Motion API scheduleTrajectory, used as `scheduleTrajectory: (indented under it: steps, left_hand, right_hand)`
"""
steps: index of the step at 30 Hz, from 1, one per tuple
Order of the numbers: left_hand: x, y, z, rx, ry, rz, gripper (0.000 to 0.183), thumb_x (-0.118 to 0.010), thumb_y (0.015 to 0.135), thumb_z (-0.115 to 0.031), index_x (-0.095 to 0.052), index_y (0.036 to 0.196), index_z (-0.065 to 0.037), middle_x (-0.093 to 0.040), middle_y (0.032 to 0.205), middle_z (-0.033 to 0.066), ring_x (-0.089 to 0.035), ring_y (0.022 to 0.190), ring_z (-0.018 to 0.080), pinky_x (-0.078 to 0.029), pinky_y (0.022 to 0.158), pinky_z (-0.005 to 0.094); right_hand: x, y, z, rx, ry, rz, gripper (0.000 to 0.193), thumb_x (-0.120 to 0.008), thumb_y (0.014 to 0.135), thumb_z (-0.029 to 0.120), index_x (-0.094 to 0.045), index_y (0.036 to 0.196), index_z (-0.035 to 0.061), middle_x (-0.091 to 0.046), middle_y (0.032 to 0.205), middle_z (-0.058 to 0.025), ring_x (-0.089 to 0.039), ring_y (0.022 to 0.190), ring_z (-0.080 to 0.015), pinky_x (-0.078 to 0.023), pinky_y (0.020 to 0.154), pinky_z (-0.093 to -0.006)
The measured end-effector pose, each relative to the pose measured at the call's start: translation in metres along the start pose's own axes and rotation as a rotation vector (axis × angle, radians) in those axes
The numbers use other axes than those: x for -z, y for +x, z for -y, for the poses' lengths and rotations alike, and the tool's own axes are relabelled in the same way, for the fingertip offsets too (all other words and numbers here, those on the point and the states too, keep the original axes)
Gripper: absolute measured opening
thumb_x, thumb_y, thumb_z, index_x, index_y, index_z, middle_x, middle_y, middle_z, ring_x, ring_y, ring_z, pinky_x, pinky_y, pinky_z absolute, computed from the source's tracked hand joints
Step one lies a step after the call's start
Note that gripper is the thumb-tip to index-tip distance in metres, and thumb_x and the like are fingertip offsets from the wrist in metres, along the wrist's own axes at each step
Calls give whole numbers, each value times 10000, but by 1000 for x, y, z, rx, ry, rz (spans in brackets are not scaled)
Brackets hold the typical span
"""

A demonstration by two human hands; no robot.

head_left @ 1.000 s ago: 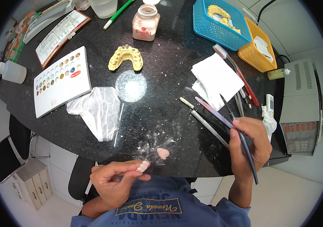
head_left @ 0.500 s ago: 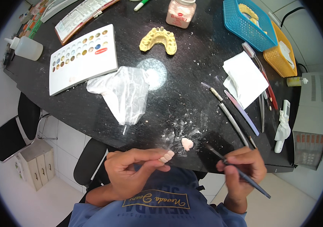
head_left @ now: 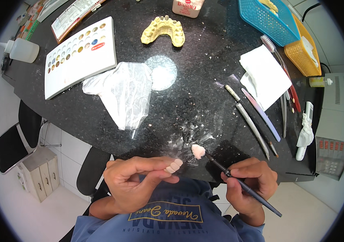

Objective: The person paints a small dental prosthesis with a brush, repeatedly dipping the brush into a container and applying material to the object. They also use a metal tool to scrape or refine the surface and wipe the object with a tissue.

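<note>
Teeth (head_left: 174, 166), a short row of pale ones, sit pinched btw thumb and fingers of our left hand (head_left: 137, 179), held just off the near edge of the black table (head_left: 204, 80), over our blue shirt. Right hand (head_left: 249, 186) is closed round a thin dark brush (head_left: 242, 184), pen-style, w/ the tip touching a pink blob (head_left: 198, 151) on the table edge, right in a patch of white powder. Hands are apart, blob sits btw them.

Further back: crumpled plastic bag (head_left: 121, 92) mid-table, white palette (head_left: 79, 56) w/ coloured wells to the left, squeeze bottle (head_left: 21, 50) beyond it. Yellow jaw cast (head_left: 164, 30) at the far side. On the right, a white tissue (head_left: 262, 76), a few long tools (head_left: 252, 121) lying side by side, plus a blue basket (head_left: 266, 18) and a yellow basket (head_left: 305, 52) touching each other.
</note>
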State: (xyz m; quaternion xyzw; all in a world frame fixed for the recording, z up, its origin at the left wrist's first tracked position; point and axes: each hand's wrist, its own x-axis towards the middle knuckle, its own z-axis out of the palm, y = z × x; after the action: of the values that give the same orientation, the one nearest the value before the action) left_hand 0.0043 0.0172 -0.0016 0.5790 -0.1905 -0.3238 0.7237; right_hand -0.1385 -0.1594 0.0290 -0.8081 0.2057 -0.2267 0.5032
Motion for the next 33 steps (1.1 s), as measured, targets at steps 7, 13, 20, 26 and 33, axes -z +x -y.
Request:
scheduleTrajectory:
  steps: [7,13,20,26,33]
  left_hand:
    - [-4,0,-1,16,49,-46,175,-675,880,-95,-635,871,75,-684,886,255,-704,852,313,-642,602,392]
    - [-5,1,-2,-6,68,-46,156,-668,882,-83,-635,861,69,-685,886,253,-706,845,307,-641,598,385]
    - [-6,0,0,-18,49,-61,163,-668,883,-96,-633,866,63,-685,878,256,-707,836,306,-639,581,367]
    - [-5,-1,0,-21,70,-51,142,-663,884,-79,-636,873,60,-686,887,257,-707,830,309,-638,583,357]
    - [-4,1,1,-48,62,-32,112,-650,887,-44,-638,883,67,-684,896,261,-703,851,317,-640,597,359]
  right_hand:
    - [2,-2,1,27,13,16,223,-749,637,-42,-650,836,-28,-677,721,-147,-682,611,-202,-528,538,-251]
    - [-5,-2,5,135,241,43,248,-762,650,-43,-671,880,-34,-678,786,-166,-686,634,-236,-529,516,-268]
    - [-16,-5,6,154,228,84,226,-710,785,77,-585,959,5,-640,818,-171,-660,659,-212,-542,596,-289]
    - [-16,-5,4,175,197,108,233,-717,767,60,-582,950,11,-648,823,-181,-666,667,-213,-538,601,-279]
    - [-19,-4,5,148,199,51,281,-777,649,1,-632,889,22,-676,788,-140,-704,673,-237,-567,562,-279]
